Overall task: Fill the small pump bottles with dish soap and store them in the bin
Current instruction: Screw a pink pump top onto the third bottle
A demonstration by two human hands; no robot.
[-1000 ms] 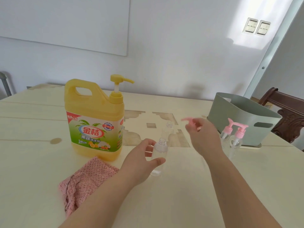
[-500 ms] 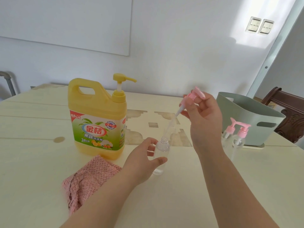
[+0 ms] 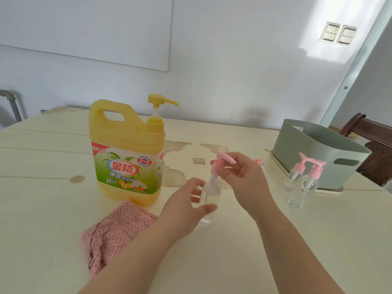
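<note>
Two grips share one clear bottle (image 3: 212, 190) on the worktop (image 3: 42, 209): left grip (image 3: 186, 211) holds it, right grip (image 3: 246, 183) just above pinches the pink pump (image 3: 218, 165) at its neck.

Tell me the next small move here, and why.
Probably lower the pink pump head straight down until its collar meets the neck of the small clear bottle. The right hand pinches the pump with its tube in the neck and the collar raised above it; the left hand holds the bottle upright.
</note>
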